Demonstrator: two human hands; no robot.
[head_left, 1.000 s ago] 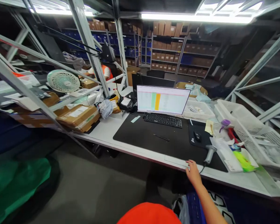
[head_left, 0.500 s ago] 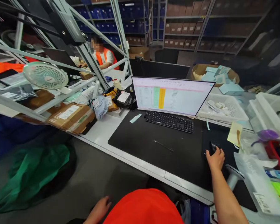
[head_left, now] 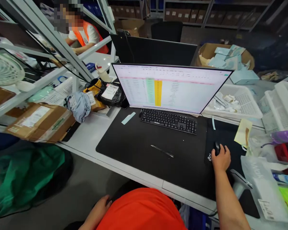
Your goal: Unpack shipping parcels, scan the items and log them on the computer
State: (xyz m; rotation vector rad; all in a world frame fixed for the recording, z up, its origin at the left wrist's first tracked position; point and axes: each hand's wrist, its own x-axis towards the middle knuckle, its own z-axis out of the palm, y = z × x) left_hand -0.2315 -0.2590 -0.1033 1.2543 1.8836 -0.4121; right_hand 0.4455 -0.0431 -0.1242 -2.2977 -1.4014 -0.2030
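My right hand (head_left: pixel 221 158) rests on a black computer mouse (head_left: pixel 217 148), its fingers curved over it, on a dark mouse pad with white lettering. Down by my lap, left of the orange shirt, is my left hand (head_left: pixel 101 207); most of its fingers are hidden, so its grip does not show. A black keyboard (head_left: pixel 169 121) lies below a wide monitor (head_left: pixel 136 92) displaying a spreadsheet with green and yellow columns. On the black desk mat (head_left: pixel 134 143) lie a thin clear pen (head_left: pixel 162 150) and a pale blue slip (head_left: pixel 128 118).
Left on the desk are a taped cardboard box (head_left: pixel 42 123) and bagged parcels (head_left: pixel 111 92). To the right stand a handheld scanner (head_left: pixel 238 183), a white basket (head_left: pixel 251 102) and plastic bags (head_left: pixel 264 185). A co-worker (head_left: pixel 86 35) in an orange vest sits beyond the metal frame.
My view has tilted down and come closer to the desk, so the monitor looks larger. My right hand stays on the mouse; my left hand remains by my lap.
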